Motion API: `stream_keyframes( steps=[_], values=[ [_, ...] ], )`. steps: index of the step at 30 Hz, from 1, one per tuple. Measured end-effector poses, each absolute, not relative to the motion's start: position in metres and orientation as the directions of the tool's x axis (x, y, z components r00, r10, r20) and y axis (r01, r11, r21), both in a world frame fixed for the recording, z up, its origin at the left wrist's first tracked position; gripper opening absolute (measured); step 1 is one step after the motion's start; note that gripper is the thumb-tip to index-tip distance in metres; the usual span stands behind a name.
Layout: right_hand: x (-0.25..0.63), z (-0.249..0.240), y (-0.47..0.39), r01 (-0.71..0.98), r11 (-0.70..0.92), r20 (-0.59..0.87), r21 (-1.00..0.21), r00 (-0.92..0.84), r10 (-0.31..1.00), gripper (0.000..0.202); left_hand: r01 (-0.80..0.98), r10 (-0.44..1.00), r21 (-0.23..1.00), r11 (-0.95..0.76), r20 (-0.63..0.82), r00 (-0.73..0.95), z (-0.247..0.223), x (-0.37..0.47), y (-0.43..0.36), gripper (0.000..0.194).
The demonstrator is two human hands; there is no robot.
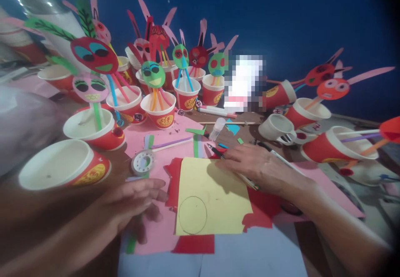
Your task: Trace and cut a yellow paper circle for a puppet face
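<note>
A yellow sheet of paper lies in front of me on red paper scraps, with a circle drawn in its lower left part. My right hand is over the sheet's upper right corner, fingers closed around a dark pen whose tip points up and left. My left hand hovers left of the sheet, fingers stretched and apart, with nothing in them. Just beyond it is a roll of tape on pink paper. A white marker lies beside my right hand.
Red paper cups with paper-faced puppets on straws crowd the back and left. More cups and a white mug stand at right. A glue stick, markers and paper bits lie mid-table. A blue wall rises behind.
</note>
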State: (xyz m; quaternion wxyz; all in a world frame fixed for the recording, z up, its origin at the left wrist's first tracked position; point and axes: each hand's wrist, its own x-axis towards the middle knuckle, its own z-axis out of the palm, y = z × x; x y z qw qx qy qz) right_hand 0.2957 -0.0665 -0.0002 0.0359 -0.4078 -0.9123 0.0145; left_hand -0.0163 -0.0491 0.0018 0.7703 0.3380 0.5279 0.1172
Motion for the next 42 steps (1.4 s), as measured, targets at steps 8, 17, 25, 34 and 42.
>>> stream_keyframes(
  steps=[8, 17, 25, 34, 42],
  values=[
    [0.298, -0.014, -0.065, 0.749, 0.659, 0.08, -0.077, -0.654, 0.752, 0.024, 0.187, 0.522, 0.696, 0.693, -0.664, 0.535, 0.003, 0.001, -0.046, 0.038],
    [0.294, -0.015, -0.065, 0.775, 0.627, 0.072, -0.079, -0.623, 0.779, 0.021, 0.246, 0.69, 0.836, 0.491, -0.545, 0.476, 0.009, 0.005, -0.04, 0.048],
    [0.295, -0.02, -0.065, 0.79, 0.601, 0.071, -0.118, -0.597, 0.799, 0.018, 0.182, 0.604, 0.733, 0.655, -0.653, 0.457, 0.023, -0.004, -0.061, 0.035],
    [0.299, -0.022, -0.063, 0.792, 0.593, 0.081, -0.143, -0.588, 0.805, 0.019, 0.305, 0.607, 0.766, 0.567, -0.638, 0.473, 0.021, 0.014, -0.043, 0.044],
    [0.298, -0.02, -0.061, 0.768, 0.609, 0.082, -0.198, -0.606, 0.791, 0.02, 0.461, 0.413, 0.697, 0.55, -0.706, 0.575, 0.001, 0.034, -0.027, 0.034]
  ],
)
